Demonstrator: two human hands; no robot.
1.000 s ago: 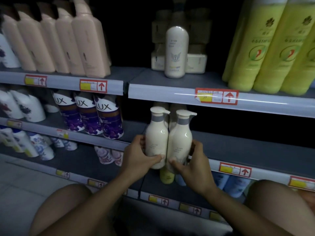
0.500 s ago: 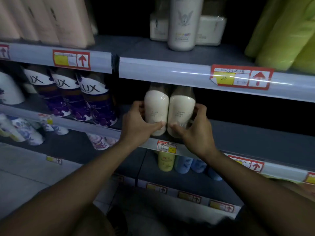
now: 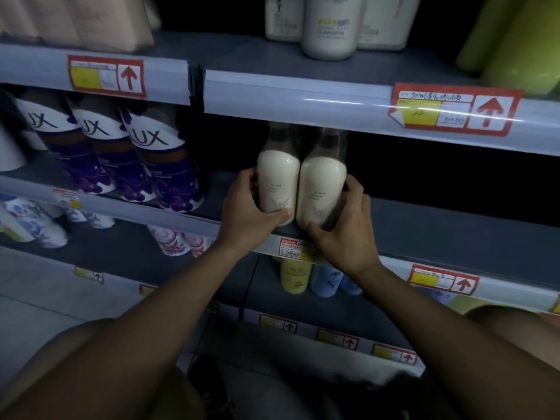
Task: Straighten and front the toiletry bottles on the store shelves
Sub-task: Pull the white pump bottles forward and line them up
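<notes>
Bottles (image 3: 301,189) pushed further under shelf; cream, upright, touching, hands (image 3: 251,212) gripping.

You cannot see the pump heads of the two cream bottles (image 3: 301,186); the upper shelf's front rail (image 3: 303,98) covers them. Their label print is too small to read. The pink bottles (image 3: 75,19) (top left corner) and green bottles (image 3: 515,40) are cut off by the frame's top edge.
</notes>
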